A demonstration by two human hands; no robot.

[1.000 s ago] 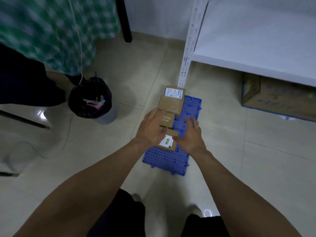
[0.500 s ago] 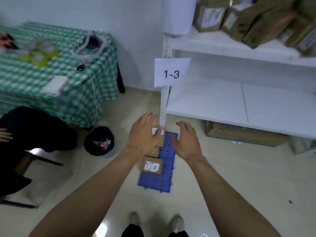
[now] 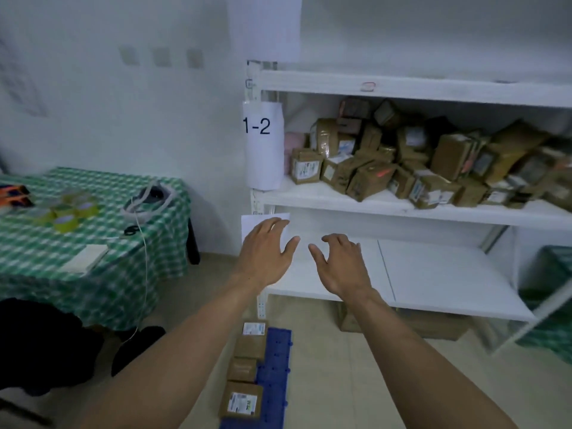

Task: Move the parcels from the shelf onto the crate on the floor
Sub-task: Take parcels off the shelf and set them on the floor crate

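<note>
Left hand (image 3: 266, 249): held out in front of the white metal shelf unit (image 3: 402, 209), with the fingers spread wide and loosely bent. Nothing is gripped.

Right hand (image 3: 340, 264): held near the left one but not touching it. The fingers are likewise spread and slightly curled, and nothing is gripped. Both hands are seen against the lower white shelf board (image 3: 433, 274).

Heap of brown cardboard parcels (image 3: 418, 162): found on the board above, piled untidily, several tilted, many with white labels. It sits above and to the right of both hands and is touched by neither.

Flat blue perforated plastic crate (image 3: 275, 366): laid on the beige tiled floor (image 3: 356, 382) at the foot of the shelf post, seen between the two forearms. A row of four brown cardboard boxes (image 3: 250, 346) is lined along its left side. The farthest and the nearest show white labels facing up.

A white paper sign marked "1-2" (image 3: 263, 144) is hung on the post beside the heap. A table under a green-and-white checked cloth (image 3: 93, 243) is noted at the left.
</note>
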